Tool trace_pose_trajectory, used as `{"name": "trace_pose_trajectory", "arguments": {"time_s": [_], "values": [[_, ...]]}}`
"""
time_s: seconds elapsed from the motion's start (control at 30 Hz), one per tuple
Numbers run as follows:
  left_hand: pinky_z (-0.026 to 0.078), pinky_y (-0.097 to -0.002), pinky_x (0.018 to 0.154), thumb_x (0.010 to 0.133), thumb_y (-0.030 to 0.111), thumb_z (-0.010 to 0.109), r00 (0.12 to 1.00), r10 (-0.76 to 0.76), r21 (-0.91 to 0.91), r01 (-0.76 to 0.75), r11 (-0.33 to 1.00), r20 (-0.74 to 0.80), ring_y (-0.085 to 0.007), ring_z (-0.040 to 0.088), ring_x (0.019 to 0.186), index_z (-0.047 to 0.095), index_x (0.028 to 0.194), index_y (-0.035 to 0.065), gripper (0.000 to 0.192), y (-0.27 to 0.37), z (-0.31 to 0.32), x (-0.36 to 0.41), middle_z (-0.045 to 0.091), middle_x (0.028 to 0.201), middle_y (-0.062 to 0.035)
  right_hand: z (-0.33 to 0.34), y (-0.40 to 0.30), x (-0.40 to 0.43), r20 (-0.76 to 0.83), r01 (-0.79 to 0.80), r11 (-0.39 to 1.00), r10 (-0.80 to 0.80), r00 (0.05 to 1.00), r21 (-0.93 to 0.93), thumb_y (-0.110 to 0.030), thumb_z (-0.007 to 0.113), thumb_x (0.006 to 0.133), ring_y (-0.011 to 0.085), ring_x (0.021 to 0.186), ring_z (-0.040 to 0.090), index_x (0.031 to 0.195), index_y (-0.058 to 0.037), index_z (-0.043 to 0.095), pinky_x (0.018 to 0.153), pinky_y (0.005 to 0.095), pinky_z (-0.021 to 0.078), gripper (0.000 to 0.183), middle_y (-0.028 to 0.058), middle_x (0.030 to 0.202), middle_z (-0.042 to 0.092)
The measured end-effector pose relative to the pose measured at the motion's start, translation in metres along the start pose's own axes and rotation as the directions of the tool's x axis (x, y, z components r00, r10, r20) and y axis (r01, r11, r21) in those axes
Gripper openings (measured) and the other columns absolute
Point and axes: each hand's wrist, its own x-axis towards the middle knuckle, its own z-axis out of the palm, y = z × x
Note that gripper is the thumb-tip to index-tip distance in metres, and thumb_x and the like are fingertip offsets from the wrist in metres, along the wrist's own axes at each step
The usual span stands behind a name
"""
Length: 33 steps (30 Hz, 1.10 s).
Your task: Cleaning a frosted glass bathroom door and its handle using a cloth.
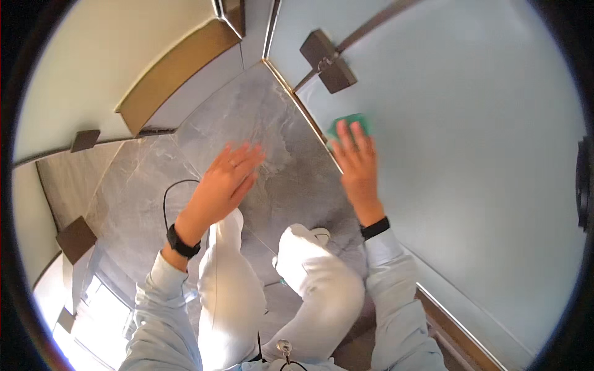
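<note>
My right hand lies against a pale blue panel. Under its slightly blurred fingers is a green cloth, pressed to the panel near its metallic edge strip. Part of the cloth is covered by the fingers. My left hand hovers over the floor to the left, palm down and holding nothing. Its fingers are partly spread. Just beyond the cloth, a dark brown block-shaped fitting with a long bar is attached to the panel.
Grey marble-patterned tiles cover the floor. A black cable curves beside my left forearm. To the left stand a cream panel and a brown ledge. Smaller dark brown fittings sit lower left, near a bright window.
</note>
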Motion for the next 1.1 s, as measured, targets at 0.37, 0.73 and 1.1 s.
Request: {"name": "trace_pose_trajectory", "arguments": {"time_s": [0.37,0.73,1.1], "values": [[0.036,-0.0434,0.109,0.087,0.001,0.057,0.998,0.052,-0.516,-0.064,0.854,-0.039,-0.0334,0.046,0.130,0.050,0.134,0.0035,0.047,0.255,-0.168,-0.035,0.048,0.142,-0.0151,-0.313,-0.044,0.091,-0.418,0.097,0.994,-0.105,0.902,-0.040,-0.012,0.060,0.091,0.0336,0.138,0.036,0.105,-0.0098,0.067,0.113,0.0521,0.0272,0.016,0.0116,0.141,0.051],[0.022,-0.0506,0.115,0.080,0.018,0.068,0.690,0.339,-0.274,-0.616,0.739,-0.639,-0.0370,0.022,0.144,0.033,0.146,0.0009,0.077,0.404,-0.311,0.100,0.022,0.155,-0.0229,-0.464,-0.001,0.291,-0.572,-0.206,0.843,-0.139,0.808,-0.497,-0.013,0.035,0.101,0.0377,0.141,0.028,0.138,-0.0097,0.046,0.115,0.0531,0.0205,0.039,0.0169,0.148,0.039],[0.024,-0.0502,0.114,0.089,0.035,0.059,0.841,-0.144,-0.404,-0.095,0.910,-0.521,-0.0373,0.024,0.142,0.035,0.144,-0.0013,0.070,0.283,-0.202,0.151,0.020,0.154,-0.0243,-0.284,-0.001,0.267,0.187,0.234,0.877,-0.168,0.968,-0.420,-0.023,0.034,0.101,0.0245,0.144,0.024,0.140,-0.0047,0.043,0.119,0.0394,0.0178,0.043,0.0115,0.156,0.027]]}}
